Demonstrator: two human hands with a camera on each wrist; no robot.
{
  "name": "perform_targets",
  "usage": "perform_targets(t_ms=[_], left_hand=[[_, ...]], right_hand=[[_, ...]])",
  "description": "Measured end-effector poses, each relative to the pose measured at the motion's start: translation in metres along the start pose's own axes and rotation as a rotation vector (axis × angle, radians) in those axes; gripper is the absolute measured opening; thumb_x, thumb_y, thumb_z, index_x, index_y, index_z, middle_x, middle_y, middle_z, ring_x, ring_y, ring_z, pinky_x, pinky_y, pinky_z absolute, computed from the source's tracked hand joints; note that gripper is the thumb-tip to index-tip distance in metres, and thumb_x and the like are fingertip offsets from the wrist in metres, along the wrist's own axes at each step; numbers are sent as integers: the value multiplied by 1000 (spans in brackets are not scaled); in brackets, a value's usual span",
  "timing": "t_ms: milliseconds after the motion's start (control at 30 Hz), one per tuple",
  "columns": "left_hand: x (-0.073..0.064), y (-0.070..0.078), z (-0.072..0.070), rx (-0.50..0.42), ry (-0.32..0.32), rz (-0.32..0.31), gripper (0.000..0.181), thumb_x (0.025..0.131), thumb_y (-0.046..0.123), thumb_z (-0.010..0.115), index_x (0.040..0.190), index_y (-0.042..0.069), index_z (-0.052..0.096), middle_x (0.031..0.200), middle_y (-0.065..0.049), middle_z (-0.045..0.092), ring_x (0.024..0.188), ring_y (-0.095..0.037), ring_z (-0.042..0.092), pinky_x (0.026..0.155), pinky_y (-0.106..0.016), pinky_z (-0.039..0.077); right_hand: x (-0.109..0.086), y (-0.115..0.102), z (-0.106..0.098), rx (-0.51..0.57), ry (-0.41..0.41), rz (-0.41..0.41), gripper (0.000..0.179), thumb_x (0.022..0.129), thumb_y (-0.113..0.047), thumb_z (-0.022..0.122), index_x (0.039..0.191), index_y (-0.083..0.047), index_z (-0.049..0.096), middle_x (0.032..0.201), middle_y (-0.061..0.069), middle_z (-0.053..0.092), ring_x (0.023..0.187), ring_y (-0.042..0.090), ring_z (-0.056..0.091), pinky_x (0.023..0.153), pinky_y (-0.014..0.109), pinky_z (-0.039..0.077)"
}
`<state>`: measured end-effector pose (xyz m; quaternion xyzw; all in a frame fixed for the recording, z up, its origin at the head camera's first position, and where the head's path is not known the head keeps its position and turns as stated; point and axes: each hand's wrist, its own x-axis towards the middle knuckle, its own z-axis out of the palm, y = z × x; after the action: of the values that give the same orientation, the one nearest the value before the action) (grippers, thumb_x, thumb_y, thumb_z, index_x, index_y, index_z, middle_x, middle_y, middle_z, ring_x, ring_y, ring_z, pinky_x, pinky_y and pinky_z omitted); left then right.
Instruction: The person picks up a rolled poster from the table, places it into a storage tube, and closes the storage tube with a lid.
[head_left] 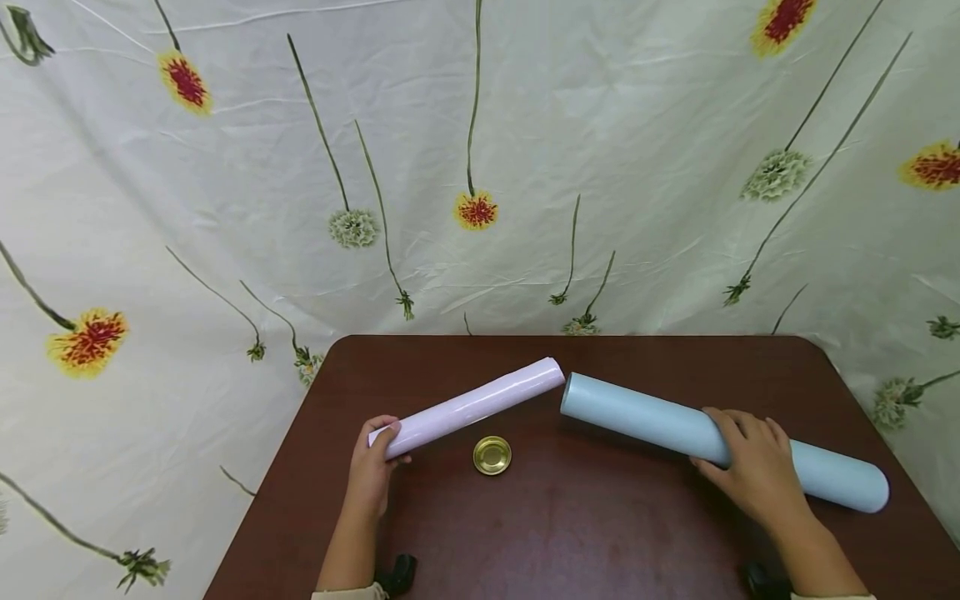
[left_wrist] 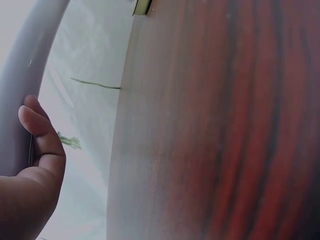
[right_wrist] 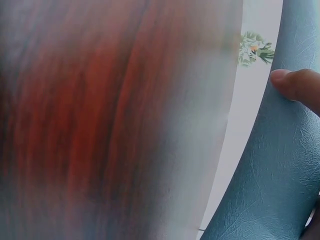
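Observation:
My left hand (head_left: 372, 467) grips the lower left end of a shiny pale lilac roll (head_left: 468, 407), thumb on top and fingers underneath. That roll slants up to the right; the left wrist view shows the curled fingers against the same lilac roll (left_wrist: 30, 55). Around the right half of a thicker light blue tube (head_left: 637, 410) my right hand (head_left: 753, 462) is curled, thumb on the near side. In the right wrist view the thumb lies on the blue tube's (right_wrist: 270, 165) textured surface. The inner ends of roll and tube nearly meet. A small round gold dish (head_left: 492, 456) sits below the lilac roll.
The dark reddish-brown table (head_left: 585, 525) has rounded far corners. Behind and beside it hangs a pale cloth (head_left: 525, 108) printed with flowers and stems. Dark wrist-worn devices show at the left wrist (head_left: 402, 573) and right wrist (head_left: 761, 579).

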<state>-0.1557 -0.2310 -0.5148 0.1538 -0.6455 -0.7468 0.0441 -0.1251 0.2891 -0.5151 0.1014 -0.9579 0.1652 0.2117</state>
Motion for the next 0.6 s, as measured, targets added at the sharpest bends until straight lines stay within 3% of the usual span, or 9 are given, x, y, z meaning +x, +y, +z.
perform_targets(t_ms=[300, 600], left_hand=[[-2, -3, -1, 0, -56, -10, 4, 100, 19, 57, 103, 16, 58, 106, -2, 54, 91, -19, 54, 65, -27, 52], [-2, -3, 0, 56, -89, -24, 17, 100, 17, 58, 114, 7, 54, 111, -3, 51, 94, -20, 53, 68, -29, 53]], right_hand=[[0, 2, -2, 8, 23, -4, 86, 61, -23, 95, 136, -8, 55, 121, 25, 59, 109, 44, 56, 97, 68, 32], [-2, 3, -2, 25, 25, -12, 87, 61, -22, 95, 137, -10, 54, 120, 23, 59, 109, 42, 55, 93, 64, 34]])
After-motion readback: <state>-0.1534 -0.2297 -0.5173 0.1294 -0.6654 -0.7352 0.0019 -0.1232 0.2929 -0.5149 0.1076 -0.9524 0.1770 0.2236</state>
